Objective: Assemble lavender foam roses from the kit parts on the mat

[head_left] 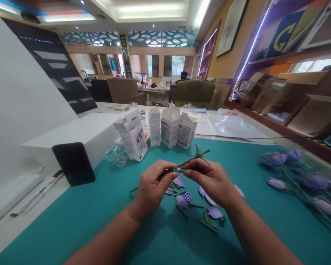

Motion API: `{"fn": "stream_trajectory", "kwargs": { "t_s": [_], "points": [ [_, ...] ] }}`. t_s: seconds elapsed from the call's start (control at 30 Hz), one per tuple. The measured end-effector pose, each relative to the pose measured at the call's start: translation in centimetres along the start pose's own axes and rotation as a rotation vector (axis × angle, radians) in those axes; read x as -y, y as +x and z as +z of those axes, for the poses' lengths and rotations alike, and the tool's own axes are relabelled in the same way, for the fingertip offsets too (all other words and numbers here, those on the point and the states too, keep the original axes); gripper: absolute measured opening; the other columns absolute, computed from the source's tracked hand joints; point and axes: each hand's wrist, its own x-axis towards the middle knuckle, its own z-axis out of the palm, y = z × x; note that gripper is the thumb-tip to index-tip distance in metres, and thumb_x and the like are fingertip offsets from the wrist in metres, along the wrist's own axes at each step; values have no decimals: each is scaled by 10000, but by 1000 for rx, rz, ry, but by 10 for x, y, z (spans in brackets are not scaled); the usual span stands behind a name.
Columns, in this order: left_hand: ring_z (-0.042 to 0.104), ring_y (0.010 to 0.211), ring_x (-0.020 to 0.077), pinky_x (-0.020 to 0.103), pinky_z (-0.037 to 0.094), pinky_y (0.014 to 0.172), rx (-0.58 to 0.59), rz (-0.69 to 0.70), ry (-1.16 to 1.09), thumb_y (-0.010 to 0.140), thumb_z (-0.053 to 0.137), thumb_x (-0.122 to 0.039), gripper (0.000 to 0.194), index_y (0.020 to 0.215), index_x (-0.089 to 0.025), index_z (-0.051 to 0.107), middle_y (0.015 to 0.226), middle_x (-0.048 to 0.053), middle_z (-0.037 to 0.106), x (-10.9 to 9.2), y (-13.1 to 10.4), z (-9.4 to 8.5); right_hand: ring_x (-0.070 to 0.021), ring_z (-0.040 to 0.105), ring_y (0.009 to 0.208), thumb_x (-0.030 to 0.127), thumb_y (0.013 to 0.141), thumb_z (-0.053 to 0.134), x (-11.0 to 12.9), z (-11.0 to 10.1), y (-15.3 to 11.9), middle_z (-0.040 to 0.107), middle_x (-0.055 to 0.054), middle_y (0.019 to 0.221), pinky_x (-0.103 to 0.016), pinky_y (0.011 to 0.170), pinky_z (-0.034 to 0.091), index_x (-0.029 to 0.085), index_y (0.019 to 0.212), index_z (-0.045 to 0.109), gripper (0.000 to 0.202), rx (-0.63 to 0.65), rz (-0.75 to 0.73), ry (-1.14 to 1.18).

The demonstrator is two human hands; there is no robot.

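Observation:
Both hands hold a green plastic flower stem above the mat. My left hand pinches its lower part between thumb and fingers; the stem's end sticks out past the little-finger side. My right hand grips the stem near a joint, and a leafy, branched tip rises above its fingers. Below lie loose pieces: a purple petal, a purple spoked wheel piece, another purple petal, and several green stem pieces. Some pieces are partly hidden behind my hands.
Opened white boxes stand at the back of the teal mat, beside crumpled clear plastic. A black phone-like slab leans against a white box at left. Assembled purple flowers lie at right.

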Motion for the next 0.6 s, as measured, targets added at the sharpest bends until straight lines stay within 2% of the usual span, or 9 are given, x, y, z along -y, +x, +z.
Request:
{"fn": "stream_trajectory", "kwargs": {
  "t_s": [0.23, 0.6],
  "points": [
    [591, 729, 147, 242, 467, 645, 14, -11, 9, 862, 557, -233, 107, 901, -175, 638, 809, 34, 649, -3, -1, -1, -180, 627, 730, 309, 801, 636, 2, 1, -4, 707, -15, 775, -322, 679, 505, 255, 780, 708, 93, -54, -106, -153],
    [583, 720, 135, 234, 452, 643, 9, -4, -3, 857, 564, -202, 91, 892, -165, 639, 790, 21, 633, -2, -2, 1, -152, 589, 634, 261, 782, 630, 2, 6, -6, 684, 3, 695, -275, 592, 475, 240, 765, 697, 72, -61, -74, -125]
  ]
}}
